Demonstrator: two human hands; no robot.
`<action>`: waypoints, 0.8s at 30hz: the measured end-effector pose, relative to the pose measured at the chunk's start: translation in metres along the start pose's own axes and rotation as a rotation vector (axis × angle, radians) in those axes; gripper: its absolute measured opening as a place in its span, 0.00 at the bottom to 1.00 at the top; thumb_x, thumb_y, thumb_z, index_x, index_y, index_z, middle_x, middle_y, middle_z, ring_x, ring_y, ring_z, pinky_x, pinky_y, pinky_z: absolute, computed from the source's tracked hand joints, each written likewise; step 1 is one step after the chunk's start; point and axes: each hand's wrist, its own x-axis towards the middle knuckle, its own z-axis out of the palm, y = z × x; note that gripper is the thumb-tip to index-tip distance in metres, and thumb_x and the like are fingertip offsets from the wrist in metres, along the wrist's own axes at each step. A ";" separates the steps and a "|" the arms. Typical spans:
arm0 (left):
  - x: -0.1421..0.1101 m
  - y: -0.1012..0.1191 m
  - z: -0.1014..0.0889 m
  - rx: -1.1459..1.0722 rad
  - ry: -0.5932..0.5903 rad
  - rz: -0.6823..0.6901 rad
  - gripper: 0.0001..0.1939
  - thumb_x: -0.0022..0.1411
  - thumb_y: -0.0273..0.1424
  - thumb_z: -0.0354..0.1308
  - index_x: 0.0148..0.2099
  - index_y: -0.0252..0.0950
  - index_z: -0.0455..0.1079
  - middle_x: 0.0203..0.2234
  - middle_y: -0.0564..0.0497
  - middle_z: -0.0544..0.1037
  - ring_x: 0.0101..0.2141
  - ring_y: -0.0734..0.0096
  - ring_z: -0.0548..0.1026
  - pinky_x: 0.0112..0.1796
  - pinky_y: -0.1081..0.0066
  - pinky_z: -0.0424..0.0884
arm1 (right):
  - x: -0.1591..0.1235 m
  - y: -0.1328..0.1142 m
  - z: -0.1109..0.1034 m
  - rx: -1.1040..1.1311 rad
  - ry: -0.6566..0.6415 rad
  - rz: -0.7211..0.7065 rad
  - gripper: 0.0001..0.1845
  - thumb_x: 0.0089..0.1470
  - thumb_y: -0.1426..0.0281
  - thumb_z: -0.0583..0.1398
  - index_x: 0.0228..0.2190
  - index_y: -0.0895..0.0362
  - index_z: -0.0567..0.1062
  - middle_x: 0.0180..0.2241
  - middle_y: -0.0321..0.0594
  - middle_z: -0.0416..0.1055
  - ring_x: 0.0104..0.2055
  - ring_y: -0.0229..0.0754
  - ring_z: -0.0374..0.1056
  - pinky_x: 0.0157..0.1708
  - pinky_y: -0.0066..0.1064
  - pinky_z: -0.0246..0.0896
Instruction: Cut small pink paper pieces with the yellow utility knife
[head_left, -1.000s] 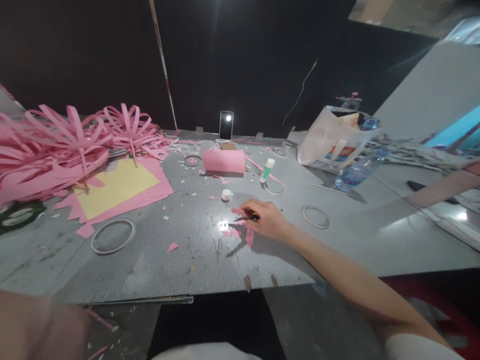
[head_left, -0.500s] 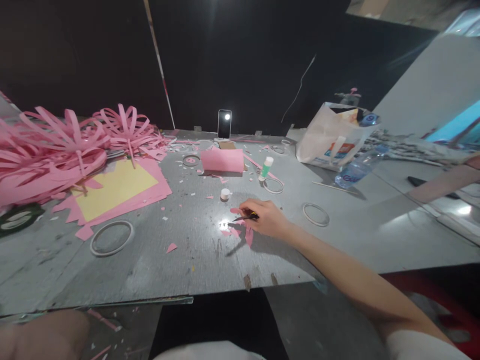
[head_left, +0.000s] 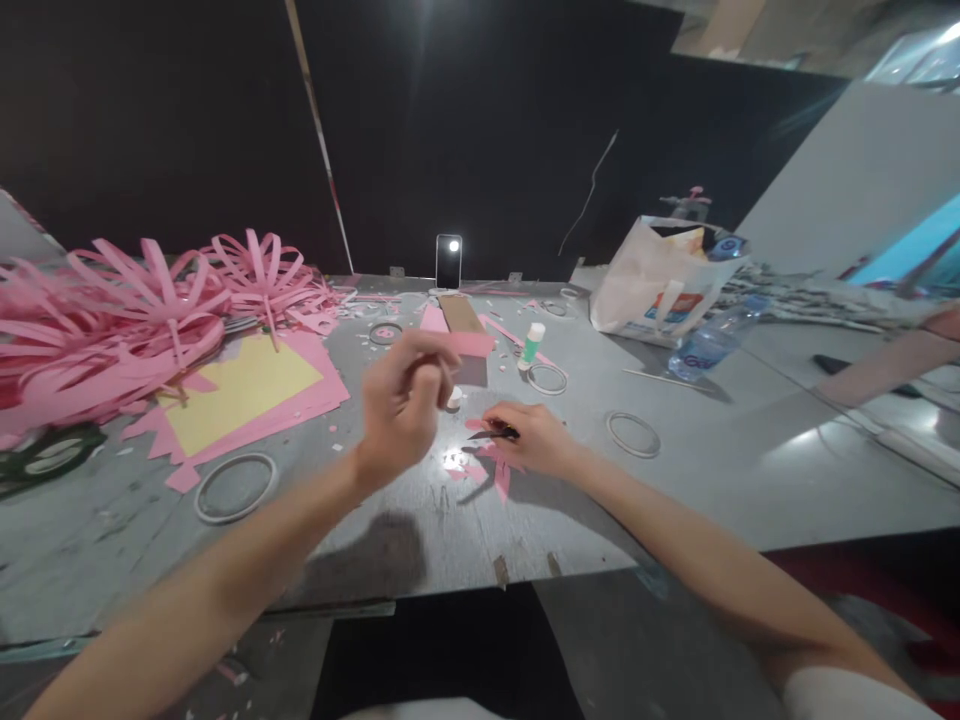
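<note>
My right fingers [head_left: 496, 412] bend around small black-bladed scissors [head_left: 489, 434], over pointed pink paper scraps [head_left: 501, 476] on the grey worktop [head_left: 555, 530]. My left hand [head_left: 405, 405] is raised, its fingers curled; I can't tell whether they grip the pink paper sheet [head_left: 472, 344] just beyond.

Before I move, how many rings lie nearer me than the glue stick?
3: left ring by left forearm, middle ring by glue stick, right ring farther right. Arms may hide others.
</note>
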 end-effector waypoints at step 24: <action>-0.024 -0.098 0.007 0.451 -0.456 0.055 0.10 0.78 0.29 0.55 0.50 0.37 0.78 0.48 0.42 0.82 0.52 0.54 0.73 0.57 0.53 0.73 | 0.035 0.046 0.041 -0.284 0.171 -0.295 0.15 0.60 0.80 0.58 0.48 0.56 0.73 0.36 0.40 0.78 0.33 0.44 0.72 0.32 0.33 0.59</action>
